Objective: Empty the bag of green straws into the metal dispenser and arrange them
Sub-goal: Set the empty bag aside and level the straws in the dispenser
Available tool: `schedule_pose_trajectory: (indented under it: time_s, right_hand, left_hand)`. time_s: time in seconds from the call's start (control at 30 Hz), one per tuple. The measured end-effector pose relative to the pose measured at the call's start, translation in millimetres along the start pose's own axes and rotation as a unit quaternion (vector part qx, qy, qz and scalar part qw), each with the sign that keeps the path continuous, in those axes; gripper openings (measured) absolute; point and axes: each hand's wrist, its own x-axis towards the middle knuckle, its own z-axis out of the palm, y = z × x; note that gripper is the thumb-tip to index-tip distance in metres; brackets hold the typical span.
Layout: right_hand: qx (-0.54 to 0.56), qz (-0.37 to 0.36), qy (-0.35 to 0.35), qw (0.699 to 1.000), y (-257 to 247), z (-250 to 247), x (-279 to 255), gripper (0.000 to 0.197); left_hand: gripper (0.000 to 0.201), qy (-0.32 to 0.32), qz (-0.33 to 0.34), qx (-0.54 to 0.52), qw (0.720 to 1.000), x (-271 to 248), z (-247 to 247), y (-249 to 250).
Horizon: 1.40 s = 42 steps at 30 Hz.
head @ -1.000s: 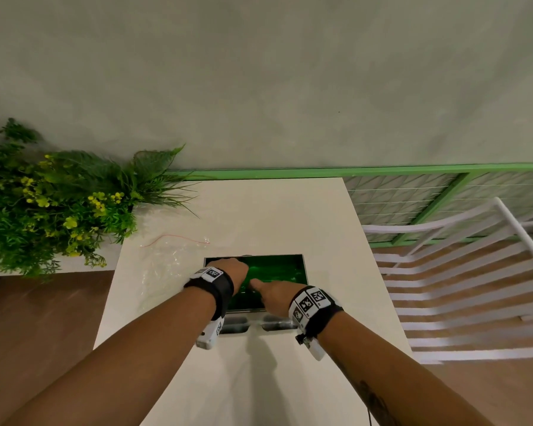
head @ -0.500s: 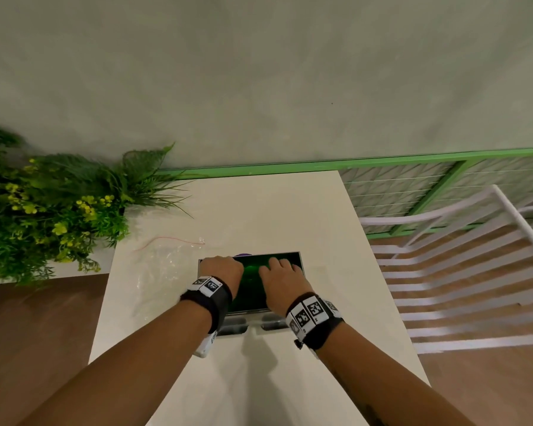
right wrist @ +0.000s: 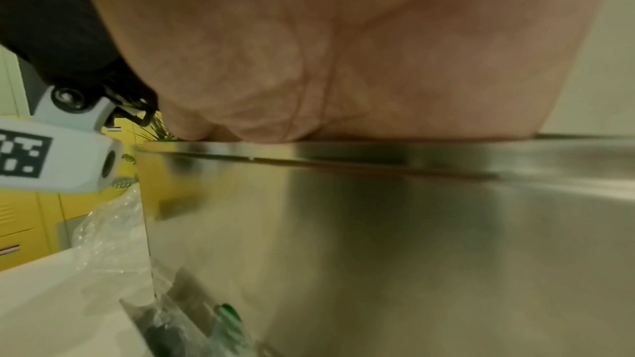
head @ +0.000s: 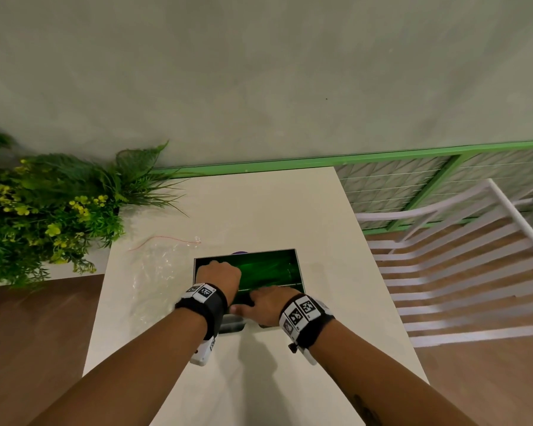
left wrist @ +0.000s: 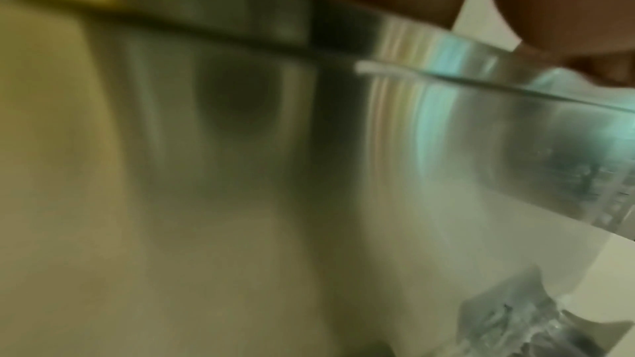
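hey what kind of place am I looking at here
Probably a café or small eatery. A metal straw dispenser full of green straws sits on a cream table, with a white slatted chair alongside and decorative greenery.

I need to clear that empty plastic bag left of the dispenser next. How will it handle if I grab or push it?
The bag lies flat, crumpled and see-through on the table, so it is probably thin, floppy and very light. A push would likely bunch it up or slide it rather than move it whole. Pinching it should work better.
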Motion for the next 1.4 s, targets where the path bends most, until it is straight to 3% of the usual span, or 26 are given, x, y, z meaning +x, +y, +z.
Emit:
schedule_pose_trajectory:
  time_s: [0.1, 0.3, 0.5, 0.7, 0.73, 0.87, 0.97, 1.17, 1.4]
  right_hand:
    - [-0.012, -0.010, 0.016, 1.000, -0.1, 3.6, 1.1, 0.075]
    - [-0.047, -0.018, 0.039, 0.998, 2.0, 10.3, 5.9, 0.087]
    - [-0.012, -0.005, -0.004, 1.000, -2.4, 4.7, 1.1, 0.075]
    - [-0.003, -0.003, 0.010, 1.000, 6.2, 2.6, -1.5, 0.082]
    - [-0.007, 0.002, 0.008, 1.000, 7.4, 3.0, -1.8, 0.082]
    - [-0.024, 0.002, 0.017, 1.000, 5.9, 5.1, -3.6, 0.083]
    - [-0.029, 0.004, 0.023, 0.999, 4.5, 4.0, -7.0, 0.082]
    - [-0.020, 0.002, 0.026, 0.999, 3.0, 2.2, -9.2, 0.078]
    - [-0.017, -0.019, 0.064, 0.998, 7.6, 7.9, -3.2, 0.070]
  left_hand:
    - [0.029, 0.003, -0.003, -0.026, 1.000, 0.5, 1.0, -0.5]
    - [0.042, -0.029, 0.061, -0.108, 0.992, -1.1, 5.8, 0.0]
    - [0.036, 0.010, 0.119, -0.096, 0.988, 3.9, -4.3, 1.9]
    - [0.074, 0.011, 0.100, -0.151, 0.983, 3.4, 2.8, 5.3]
    - [0.073, 0.002, 0.101, -0.145, 0.984, 5.0, 3.1, 6.4]
    - [0.037, -0.015, 0.128, -0.105, 0.986, 9.3, -1.2, 9.7]
    - [0.038, -0.011, 0.137, -0.104, 0.985, 10.8, -3.8, 8.9]
    - [0.040, 0.088, 0.135, -0.085, 0.983, 11.4, -8.4, 10.4]
    - [0.029, 0.102, 0.056, -0.090, 0.989, -0.4, -11.4, 14.5]
